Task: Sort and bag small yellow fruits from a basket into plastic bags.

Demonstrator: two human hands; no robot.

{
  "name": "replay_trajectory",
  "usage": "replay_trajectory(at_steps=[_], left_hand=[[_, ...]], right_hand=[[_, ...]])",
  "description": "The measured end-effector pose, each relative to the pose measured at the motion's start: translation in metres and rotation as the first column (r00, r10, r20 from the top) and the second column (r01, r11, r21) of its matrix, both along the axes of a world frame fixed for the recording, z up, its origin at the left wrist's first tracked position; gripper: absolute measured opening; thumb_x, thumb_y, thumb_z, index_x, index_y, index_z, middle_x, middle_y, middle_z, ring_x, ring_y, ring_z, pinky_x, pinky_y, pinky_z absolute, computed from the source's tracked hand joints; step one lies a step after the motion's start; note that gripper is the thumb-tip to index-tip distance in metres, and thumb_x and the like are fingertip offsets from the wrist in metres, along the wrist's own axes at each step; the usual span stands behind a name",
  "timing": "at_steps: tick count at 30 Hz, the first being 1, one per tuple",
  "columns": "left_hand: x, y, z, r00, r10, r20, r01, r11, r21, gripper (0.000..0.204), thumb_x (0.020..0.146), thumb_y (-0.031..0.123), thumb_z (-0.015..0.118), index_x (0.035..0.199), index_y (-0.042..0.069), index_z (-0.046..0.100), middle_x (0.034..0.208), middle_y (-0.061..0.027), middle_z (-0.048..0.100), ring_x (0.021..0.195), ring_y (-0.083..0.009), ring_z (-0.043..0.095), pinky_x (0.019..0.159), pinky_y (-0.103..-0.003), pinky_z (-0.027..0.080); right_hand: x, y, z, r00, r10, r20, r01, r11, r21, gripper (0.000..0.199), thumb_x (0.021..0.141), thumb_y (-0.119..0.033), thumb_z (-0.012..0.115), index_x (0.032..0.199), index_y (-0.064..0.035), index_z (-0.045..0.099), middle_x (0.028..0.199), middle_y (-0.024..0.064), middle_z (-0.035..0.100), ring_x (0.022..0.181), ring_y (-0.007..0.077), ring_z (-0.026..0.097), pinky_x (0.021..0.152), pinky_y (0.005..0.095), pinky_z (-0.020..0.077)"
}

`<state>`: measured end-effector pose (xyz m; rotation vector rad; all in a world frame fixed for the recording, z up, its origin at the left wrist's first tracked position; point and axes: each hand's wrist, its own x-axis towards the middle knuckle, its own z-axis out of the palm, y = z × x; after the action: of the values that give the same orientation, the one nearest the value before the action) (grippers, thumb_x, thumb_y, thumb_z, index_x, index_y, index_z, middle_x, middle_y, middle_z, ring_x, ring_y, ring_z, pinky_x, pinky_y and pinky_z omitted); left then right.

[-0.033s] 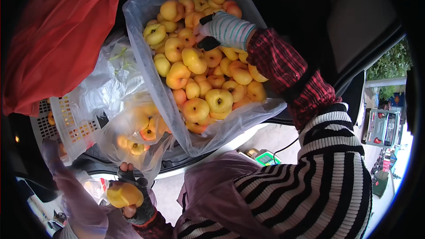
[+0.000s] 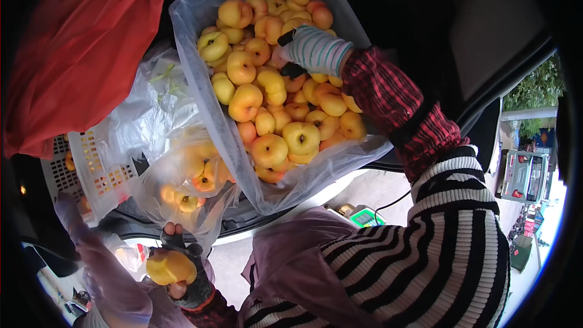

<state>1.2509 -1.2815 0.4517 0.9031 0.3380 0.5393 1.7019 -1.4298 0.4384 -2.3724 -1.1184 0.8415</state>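
Note:
My left hand (image 2: 182, 270), in a dark glove with bare fingertips, is closed on a yellow flat peach (image 2: 171, 268) low at the left. My right hand (image 2: 313, 48) wears a white glove with green stripes and dark finger parts. It rests among flat peaches (image 2: 300, 138) heaped in a box with a clear plastic liner (image 2: 209, 100). Its visible fingers are apart, pointing left; some tips are hidden in the heap. Just below them lies a tilted flat peach (image 2: 271, 87). No peach shows clearly in its grip.
Left of the box, a thin plastic bag (image 2: 182, 173) holds several flat peaches beside a white slatted crate (image 2: 103, 176). Red cloth (image 2: 85, 48) hangs at the upper left. Mauve fabric (image 2: 103, 261) shows lower left. A scale with a green-edged display (image 2: 367, 217) sits below the box.
My right hand has shifted slightly right and down. The flat peach below its fingers has tipped from face-up onto its edge. My left hand and its peach stay put.

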Motion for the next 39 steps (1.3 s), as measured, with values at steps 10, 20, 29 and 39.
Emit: replay_trajectory(at_steps=[10, 20, 29, 39], left_hand=[[-0.002, 0.003, -0.015, 1.0, 0.018, -0.003, -0.018, 0.999, 0.051, 0.07, 0.065, 0.025, 0.076, 0.125, 0.009, 0.044, 0.137, -0.0306, 0.028, 0.129, -0.0392, 0.029, 0.087, -0.042, 0.045], [-0.01, 0.005, 0.002, 0.973, -0.021, 0.23, 0.122, 0.893, -0.432, 0.062, 0.07, 0.022, 0.068, 0.125, 0.009, 0.043, 0.136, -0.0247, 0.03, 0.129, -0.0339, 0.03, 0.091, -0.044, 0.042], [0.028, -0.007, 0.026, 0.9, 0.114, 0.42, 0.357, 0.358, -0.863, 0.051, 0.077, 0.017, 0.055, 0.126, 0.012, 0.044, 0.136, -0.0149, 0.033, 0.129, -0.0243, 0.03, 0.097, -0.044, 0.037], [0.072, -0.029, 0.046, 0.858, 0.325, 0.398, 0.51, -0.447, -0.735, 0.042, 0.086, 0.011, 0.041, 0.128, 0.014, 0.044, 0.136, -0.0041, 0.037, 0.129, -0.0137, 0.031, 0.104, -0.043, 0.032]], right_hand=[[-0.057, -0.011, -0.046, 0.988, 0.0, 0.156, 0.038, 0.97, -0.239, 0.035, 0.082, -0.027, 0.047, 0.087, 0.0022, 0.065, 0.088, 0.0221, 0.063, 0.083, 0.0319, 0.062, 0.073, 0.041, 0.0495], [-0.043, -0.037, -0.029, 0.983, -0.181, -0.014, 0.175, 0.965, -0.197, 0.04, 0.07, -0.021, 0.06, 0.102, 0.0024, 0.06, 0.087, 0.0179, 0.063, 0.08, 0.0285, 0.062, 0.072, 0.0341, 0.0489], [-0.043, -0.06, -0.012, 0.792, -0.394, -0.467, 0.427, 0.904, -0.039, 0.049, 0.066, -0.017, 0.073, 0.108, 0.0012, 0.056, 0.084, 0.0099, 0.061, 0.079, 0.019, 0.058, 0.068, 0.028, 0.0462], [-0.013, -0.032, 0.02, 0.399, -0.169, -0.901, 0.854, 0.426, 0.299, 0.05, 0.078, -0.008, 0.064, 0.123, 0.0005, 0.043, 0.102, 0.0141, 0.06, 0.097, 0.0199, 0.059, 0.082, 0.0289, 0.0471]])
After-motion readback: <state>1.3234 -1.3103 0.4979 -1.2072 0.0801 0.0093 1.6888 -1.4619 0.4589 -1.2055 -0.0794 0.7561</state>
